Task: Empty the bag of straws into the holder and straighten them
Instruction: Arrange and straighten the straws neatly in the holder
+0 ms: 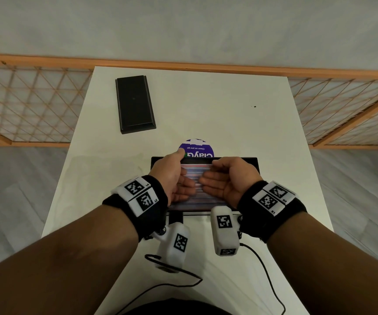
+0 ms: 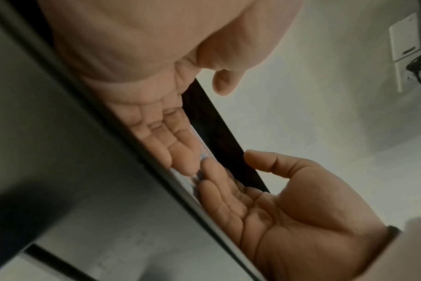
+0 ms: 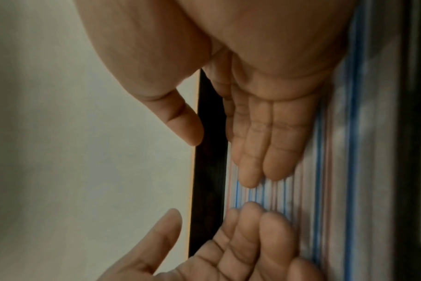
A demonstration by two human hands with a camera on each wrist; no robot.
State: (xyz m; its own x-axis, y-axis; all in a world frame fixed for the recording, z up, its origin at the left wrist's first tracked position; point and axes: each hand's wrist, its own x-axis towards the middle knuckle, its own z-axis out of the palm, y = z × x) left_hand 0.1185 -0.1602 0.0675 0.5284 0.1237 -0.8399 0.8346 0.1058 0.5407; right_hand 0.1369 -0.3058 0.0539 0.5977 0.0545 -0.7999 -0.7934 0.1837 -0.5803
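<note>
A black rectangular holder stands mid-table, filled with white straws striped red and blue, lying side by side left to right. My left hand and right hand both lie inside the holder on the straws, fingers straight and fingertips nearly meeting in the middle. The left thumb reaches over the far rim. In the right wrist view the right hand and left hand rest on the straws. In the left wrist view the left hand faces the right hand. I see no bag.
A black flat lid lies at the table's far left. A round purple label shows just behind the holder. Black cables trail over the table's near edge. A wooden lattice fence runs behind the table.
</note>
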